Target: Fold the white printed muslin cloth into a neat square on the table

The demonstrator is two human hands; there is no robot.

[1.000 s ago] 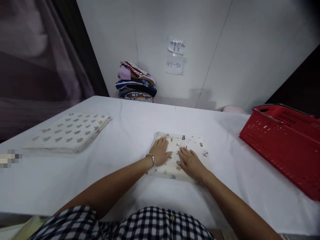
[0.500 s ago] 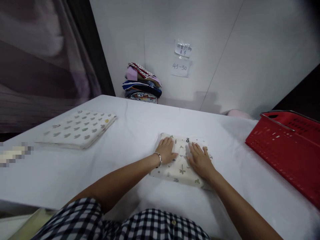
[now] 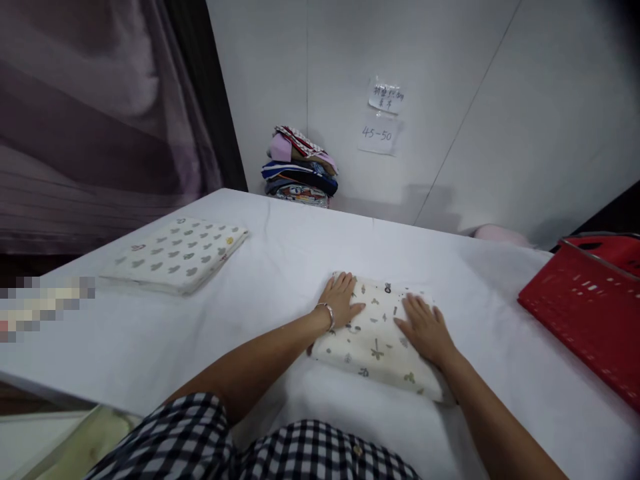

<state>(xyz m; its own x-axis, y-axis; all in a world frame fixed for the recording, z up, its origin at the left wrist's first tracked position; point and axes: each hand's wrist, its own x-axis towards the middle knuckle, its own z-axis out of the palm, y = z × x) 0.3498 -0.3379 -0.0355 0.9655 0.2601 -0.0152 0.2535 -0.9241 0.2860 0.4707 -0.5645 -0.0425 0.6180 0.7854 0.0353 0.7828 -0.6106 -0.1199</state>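
Two spread palms, left hand (image 3: 345, 301) and right hand (image 3: 425, 330), flat on folded cloth (image 3: 375, 343), long axis crosswise.

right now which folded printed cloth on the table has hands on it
The small-motif cloth in the front middle: the left hand and right hand lie flat on it. The cloth with rows of grey prints lies apart, far left, untouched.

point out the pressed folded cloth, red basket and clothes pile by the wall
folded cloth (image 3: 379, 328), head view, bare middle
red basket (image 3: 585, 320), head view, side wall
clothes pile (image 3: 303, 177), head view, middle layer
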